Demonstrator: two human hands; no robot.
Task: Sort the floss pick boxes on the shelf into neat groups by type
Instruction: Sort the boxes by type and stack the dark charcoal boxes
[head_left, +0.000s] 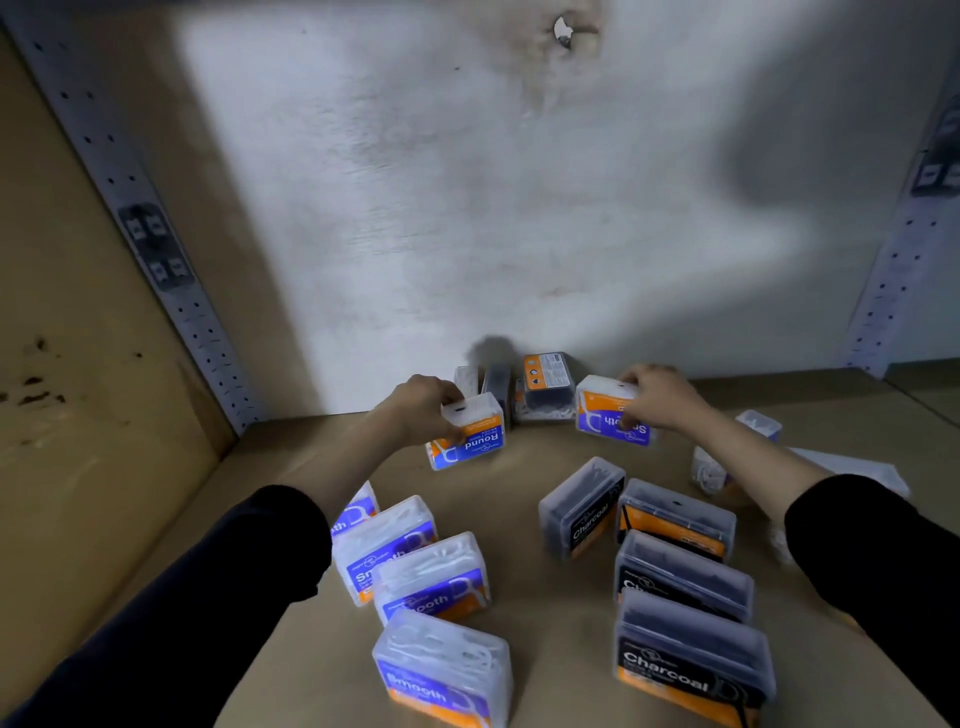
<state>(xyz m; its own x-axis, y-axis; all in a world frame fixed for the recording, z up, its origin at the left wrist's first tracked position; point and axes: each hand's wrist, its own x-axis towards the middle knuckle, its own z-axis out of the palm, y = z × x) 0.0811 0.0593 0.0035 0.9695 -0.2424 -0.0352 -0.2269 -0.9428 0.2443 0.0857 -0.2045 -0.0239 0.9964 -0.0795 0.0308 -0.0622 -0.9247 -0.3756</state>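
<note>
My left hand (423, 408) grips a white box labelled Round (470, 436), held upside down just above the shelf. My right hand (657, 397) grips a white box labelled Smooth (608, 415), also upside down. Several white Smooth boxes (431, 577) stand in a row at the near left. Several black Charcoal boxes (680, 577) form a row at the near right. More boxes (545, 384) lean against the back wall between my hands, one dark with an orange label.
The brown shelf board (519, 493) runs back to a white wall (467, 208). Perforated metal uprights (156, 234) flank both sides. Loose clear boxes (711, 467) and a flat white sheet (852, 467) lie at the right, partly behind my right forearm.
</note>
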